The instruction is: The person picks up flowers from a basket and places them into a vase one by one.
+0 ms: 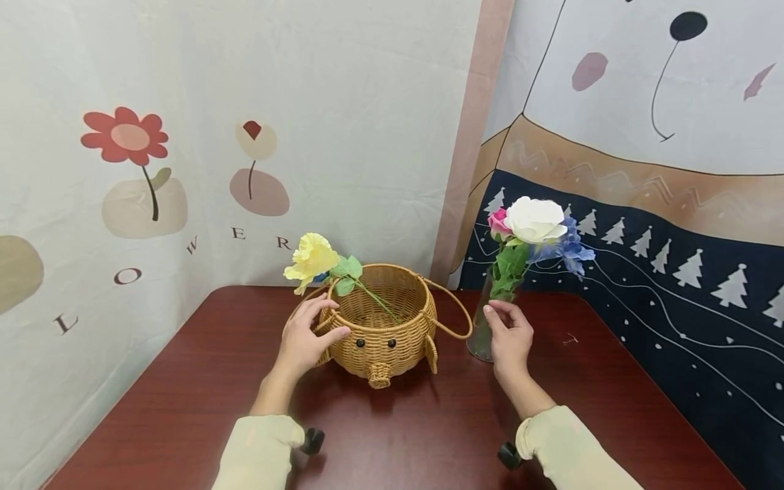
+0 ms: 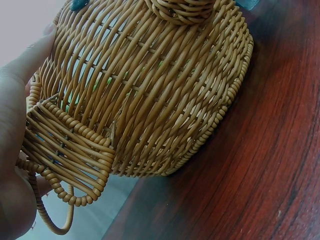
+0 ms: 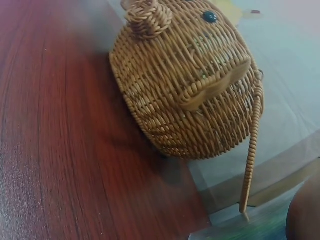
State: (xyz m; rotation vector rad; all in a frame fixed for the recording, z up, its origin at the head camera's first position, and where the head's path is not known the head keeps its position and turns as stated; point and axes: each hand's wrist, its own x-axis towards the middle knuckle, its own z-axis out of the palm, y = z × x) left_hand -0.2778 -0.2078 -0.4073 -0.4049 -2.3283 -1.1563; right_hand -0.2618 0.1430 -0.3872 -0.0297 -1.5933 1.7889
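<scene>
A wicker basket with a pig face, snout and ears stands on the table. My left hand grips its left rim, thumb on the front weave, close to the left ear. Inside, a yellow flower leans over the left rim, its green stem across the opening. Right of the basket, a clear vase holds a white flower, a pink bud and blue blossoms. In front of it, my right hand has thumb and fingertips close together; I cannot tell whether they pinch anything.
The basket's handle loops out right, close beside the vase. A small blue patch shows behind the yellow flower. The dark red table ends at a printed light curtain behind and a navy tree-print cloth at right.
</scene>
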